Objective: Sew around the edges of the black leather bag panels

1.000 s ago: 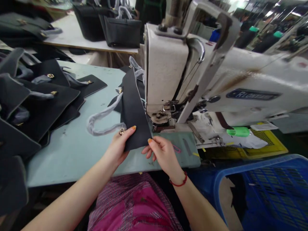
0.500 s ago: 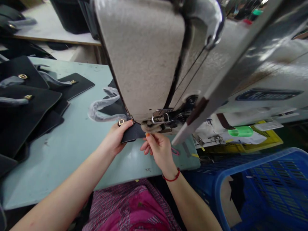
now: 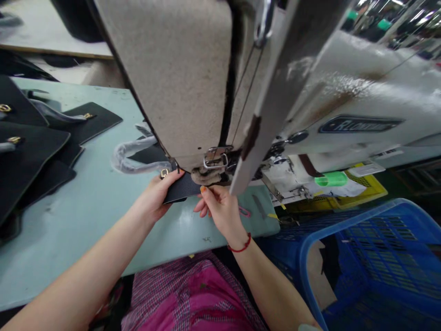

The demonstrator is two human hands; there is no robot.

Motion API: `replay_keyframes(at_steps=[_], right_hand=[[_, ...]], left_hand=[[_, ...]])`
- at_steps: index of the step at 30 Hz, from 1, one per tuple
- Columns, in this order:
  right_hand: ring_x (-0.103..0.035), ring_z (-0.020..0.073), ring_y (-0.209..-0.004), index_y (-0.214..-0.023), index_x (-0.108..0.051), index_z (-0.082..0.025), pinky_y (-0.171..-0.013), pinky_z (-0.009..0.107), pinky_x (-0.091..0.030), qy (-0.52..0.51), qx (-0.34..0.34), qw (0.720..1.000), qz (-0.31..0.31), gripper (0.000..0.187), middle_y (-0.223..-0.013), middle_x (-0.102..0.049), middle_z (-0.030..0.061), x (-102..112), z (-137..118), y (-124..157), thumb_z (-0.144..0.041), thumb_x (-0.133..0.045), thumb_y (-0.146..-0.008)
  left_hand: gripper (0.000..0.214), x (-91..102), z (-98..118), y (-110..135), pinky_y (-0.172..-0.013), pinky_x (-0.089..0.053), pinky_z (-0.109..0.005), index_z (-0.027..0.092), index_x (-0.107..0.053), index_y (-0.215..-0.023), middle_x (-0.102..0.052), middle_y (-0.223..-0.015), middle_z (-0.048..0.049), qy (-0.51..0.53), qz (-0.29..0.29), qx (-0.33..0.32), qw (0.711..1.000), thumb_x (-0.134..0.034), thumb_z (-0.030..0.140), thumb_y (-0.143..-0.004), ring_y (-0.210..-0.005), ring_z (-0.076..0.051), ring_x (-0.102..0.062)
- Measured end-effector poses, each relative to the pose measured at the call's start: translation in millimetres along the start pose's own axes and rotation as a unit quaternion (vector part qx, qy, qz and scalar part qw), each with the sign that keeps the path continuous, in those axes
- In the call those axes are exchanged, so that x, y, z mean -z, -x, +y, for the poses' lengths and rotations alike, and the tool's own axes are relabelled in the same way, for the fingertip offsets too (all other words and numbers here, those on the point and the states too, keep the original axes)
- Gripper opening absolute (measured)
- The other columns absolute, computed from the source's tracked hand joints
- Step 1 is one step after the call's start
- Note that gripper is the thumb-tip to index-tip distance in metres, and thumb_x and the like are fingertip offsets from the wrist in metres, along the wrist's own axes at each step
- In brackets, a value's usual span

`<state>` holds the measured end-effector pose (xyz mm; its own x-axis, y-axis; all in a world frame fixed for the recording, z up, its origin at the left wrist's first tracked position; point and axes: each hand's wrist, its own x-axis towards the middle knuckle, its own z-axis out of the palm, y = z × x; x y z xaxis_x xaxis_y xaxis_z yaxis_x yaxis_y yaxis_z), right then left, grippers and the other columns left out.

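A black leather bag panel (image 3: 183,187) with a gold buckle (image 3: 164,173) lies under the head of a sewing machine (image 3: 168,78). My left hand (image 3: 155,195) grips its left side, thumb on top near the buckle and fingers underneath. On the panel's front edge, close to the presser foot, my right hand (image 3: 223,209) pinches with thumb and forefinger, its other fingers curled loosely below. A handle wrapped in clear plastic (image 3: 120,158) loops out behind my left hand. The machine head hides the far part of the panel and the needle.
Several black panels with gold fittings (image 3: 31,161) are piled on the left of the pale green table (image 3: 99,220). A slanted metal bar (image 3: 265,115) crosses in front of the machine. Pink snips (image 3: 244,211) lie right of my right hand. A blue basket (image 3: 306,257) stands at lower right.
My view has turned a little to the right, so the machine and table appear further left. Both hands keep their hold on the panel, with little visible movement against the machine.
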<state>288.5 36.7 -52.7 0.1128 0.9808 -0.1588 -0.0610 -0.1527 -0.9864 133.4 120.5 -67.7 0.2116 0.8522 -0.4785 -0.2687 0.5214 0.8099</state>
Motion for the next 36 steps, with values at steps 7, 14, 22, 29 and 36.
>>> replay_keyframes(at_steps=[7,14,22,29,36], right_hand=[[-0.058,0.0085,-0.044,-0.068,-0.061,-0.017,-0.048,0.018,-0.043,0.044,0.019,0.998,0.032,0.034,-0.058,-0.069,0.0007,-5,-6,0,-0.04,-0.056,-0.093],[-0.058,0.0078,-0.044,-0.064,-0.058,-0.016,-0.046,0.016,-0.041,0.007,0.021,0.999,0.043,0.038,-0.059,-0.069,0.002,-8,-3,2,-0.04,-0.056,-0.094],[-0.064,0.0089,-0.049,-0.068,-0.065,-0.014,-0.045,0.016,-0.042,-0.038,0.005,0.999,0.0,0.048,-0.068,-0.074,0.0065,-12,4,7,-0.049,-0.051,-0.096],[-0.062,0.0085,-0.047,-0.064,-0.065,-0.015,-0.045,0.016,-0.041,-0.036,0.007,0.999,0.026,0.05,-0.063,-0.072,0.0054,-17,5,2,-0.049,-0.051,-0.096],[-0.065,0.0102,-0.047,-0.067,-0.063,-0.016,-0.043,0.017,-0.042,-0.069,-0.023,0.994,0.079,0.048,-0.064,-0.073,0.0047,-35,4,2,-0.053,-0.05,-0.095]], left_hand=[[0.04,4.0,25,25,-0.064,-0.061,-0.025,0.013,-0.073,-0.093,-0.077,-0.094,-0.0092,-0.046,-0.048,0.08,0.995,-0.09,0.033,-0.063,-0.075,-0.017,-0.07],[0.03,5.9,28,21,-0.053,-0.058,-0.021,0.012,-0.074,-0.082,-0.074,-0.077,-0.0063,-0.08,-0.071,0.109,0.988,-0.091,0.026,-0.061,-0.058,-0.013,-0.065],[0.029,4.9,25,20,-0.048,-0.052,-0.017,0.011,-0.074,-0.074,-0.071,-0.067,-0.0049,-0.104,-0.075,0.053,0.99,-0.09,0.03,-0.061,-0.053,-0.011,-0.062],[0.028,3.1,27,17,-0.05,-0.052,-0.019,0.012,-0.073,-0.075,-0.073,-0.072,-0.0051,-0.104,-0.076,0.028,0.991,-0.09,0.028,-0.06,-0.054,-0.012,-0.062],[0.031,4.8,33,10,-0.053,-0.052,-0.02,0.011,-0.074,-0.083,-0.075,-0.076,-0.0043,-0.117,-0.075,0.021,0.99,-0.089,0.025,-0.059,-0.057,-0.012,-0.062]])
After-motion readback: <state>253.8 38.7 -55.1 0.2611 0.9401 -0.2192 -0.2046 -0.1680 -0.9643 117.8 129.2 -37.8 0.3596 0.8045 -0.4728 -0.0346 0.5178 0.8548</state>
